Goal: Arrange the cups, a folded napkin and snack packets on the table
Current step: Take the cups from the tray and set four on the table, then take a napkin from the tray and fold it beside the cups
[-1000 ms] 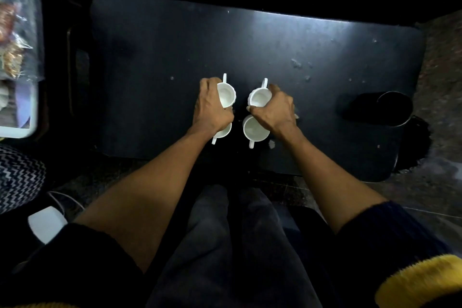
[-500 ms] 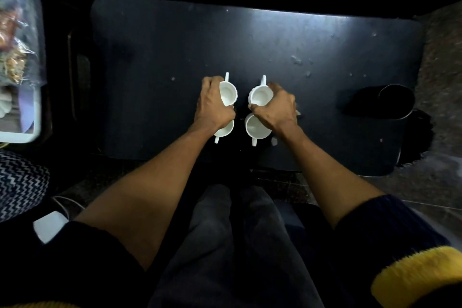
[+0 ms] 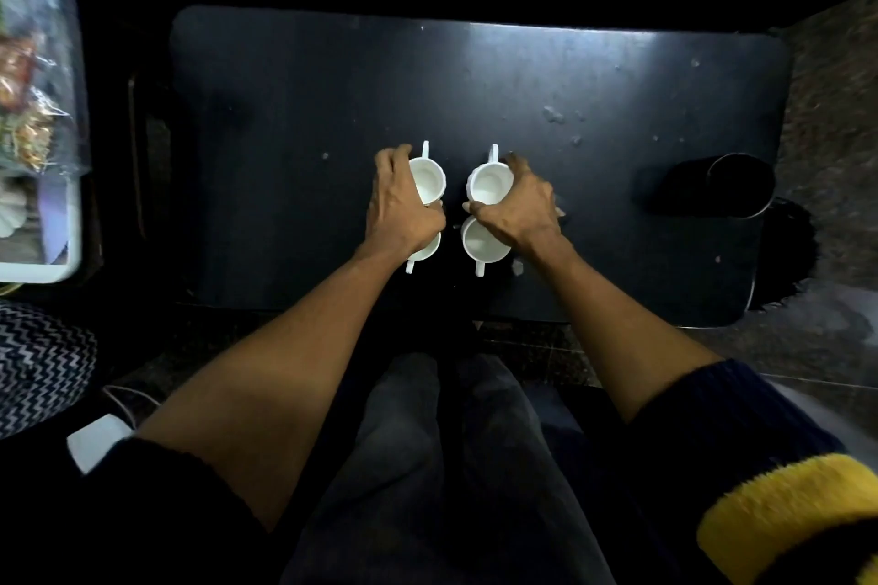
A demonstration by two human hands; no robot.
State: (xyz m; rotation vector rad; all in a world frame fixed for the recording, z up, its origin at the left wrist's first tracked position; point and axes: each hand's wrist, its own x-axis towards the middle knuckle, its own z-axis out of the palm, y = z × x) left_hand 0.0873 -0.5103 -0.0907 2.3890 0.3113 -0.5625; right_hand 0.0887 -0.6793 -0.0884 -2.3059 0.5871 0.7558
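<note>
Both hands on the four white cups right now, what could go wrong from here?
1. Each hand spans two cups: the left hand hides most of the near-left white ceramic cup, so a one-handed grip may slip.
2. The four cups sit close together; rims may knock.
3. The dark metal tumbler stands near the black table edge and might get bumped.

A: Item one?
B: Dark cylindrical container (image 3: 739,185), lying at the right end of the bench (image 3: 294,119).
A: Left side?
B: Zigzag-patterned black-and-white cushion (image 3: 40,368), low at the left edge. Near it, a white block (image 3: 97,442) with a cable.
A: Surroundings?
B: Speckled stone floor (image 3: 831,109) right of the bench. White flecks scattered on the bench top.
</note>
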